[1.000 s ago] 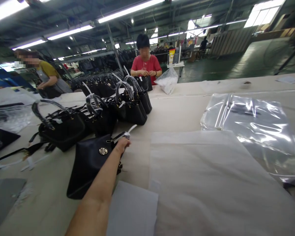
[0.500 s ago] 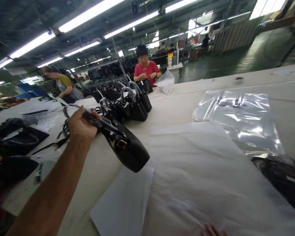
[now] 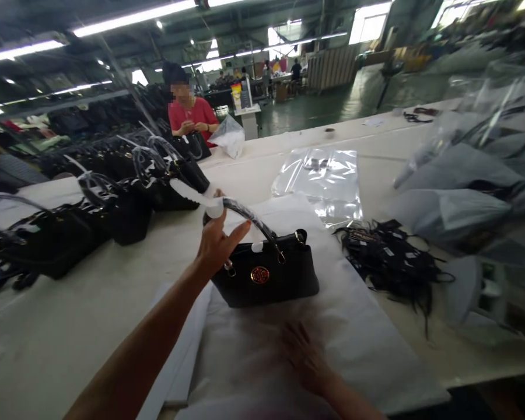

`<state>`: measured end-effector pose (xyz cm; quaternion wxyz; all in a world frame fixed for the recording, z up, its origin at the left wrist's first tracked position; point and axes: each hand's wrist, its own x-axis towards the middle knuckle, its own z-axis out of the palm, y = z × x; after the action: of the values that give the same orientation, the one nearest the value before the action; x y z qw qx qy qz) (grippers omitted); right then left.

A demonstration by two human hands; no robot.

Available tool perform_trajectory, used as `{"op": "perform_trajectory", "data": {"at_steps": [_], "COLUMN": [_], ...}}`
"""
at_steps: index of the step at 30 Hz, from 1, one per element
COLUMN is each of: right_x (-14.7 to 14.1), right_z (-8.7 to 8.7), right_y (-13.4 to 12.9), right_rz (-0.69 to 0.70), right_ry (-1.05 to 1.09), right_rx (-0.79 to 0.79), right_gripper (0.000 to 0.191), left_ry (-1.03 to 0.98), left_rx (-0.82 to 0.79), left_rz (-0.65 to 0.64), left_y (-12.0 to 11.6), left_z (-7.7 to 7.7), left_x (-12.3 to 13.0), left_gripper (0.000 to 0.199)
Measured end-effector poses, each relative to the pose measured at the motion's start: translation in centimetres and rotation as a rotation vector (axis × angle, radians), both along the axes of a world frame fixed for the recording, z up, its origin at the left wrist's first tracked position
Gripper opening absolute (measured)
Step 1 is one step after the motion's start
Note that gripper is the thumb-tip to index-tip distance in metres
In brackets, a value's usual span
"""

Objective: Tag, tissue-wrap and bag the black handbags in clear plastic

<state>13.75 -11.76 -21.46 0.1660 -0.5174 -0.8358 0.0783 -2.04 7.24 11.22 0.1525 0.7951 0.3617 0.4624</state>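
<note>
My left hand is closed on the handle of a black handbag. The bag stands upright over a stack of thin white sheets, its round gold-rimmed emblem facing me. Clear film wraps the handle, and a white tag sticks out beside my fingers. Just below the bag, my right hand lies over the sheets with its fingers stretched out, a little blurred and holding nothing.
Several black handbags line the table's left side. Clear plastic bags lie beyond the sheets, with black straps with tags to the right. Grey wrapped bundles are piled at far right. A person in red works across the table.
My left hand has brought the handbag rightward onto the white sheets and turned its emblem toward me. My right hand has come further into view. The view has swung right.
</note>
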Motion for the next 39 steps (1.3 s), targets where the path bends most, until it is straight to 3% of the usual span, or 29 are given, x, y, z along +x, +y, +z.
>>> {"op": "perform_trajectory", "data": {"at_steps": [6,14,22,39], "right_x": [-0.2,0.4,0.6,0.6], "right_z": [0.7,3.2,3.3,3.1], "right_y": [-0.7,-1.7,-1.8,-1.8], "right_rz": [-0.057,-0.089,-0.073,-0.075], "right_ry": [0.05,0.082,0.108,0.102], "right_rx": [-0.063,-0.215,-0.24,-0.246], "right_gripper": [0.042,0.042,0.045,0.045], "left_ry": [0.21,0.232,0.223,0.156], "left_rx": [0.137,0.22,0.212,0.301], "left_rz": [-0.037,0.033,0.09,0.187], "left_y": [-2.2,-1.4,-1.2,1.3], "left_z": [-1.9,-1.8,-1.2,-2.2], "left_x": [4.5,6.1,8.1,8.0], "left_gripper": [0.067,0.075,0.075,0.074]}}
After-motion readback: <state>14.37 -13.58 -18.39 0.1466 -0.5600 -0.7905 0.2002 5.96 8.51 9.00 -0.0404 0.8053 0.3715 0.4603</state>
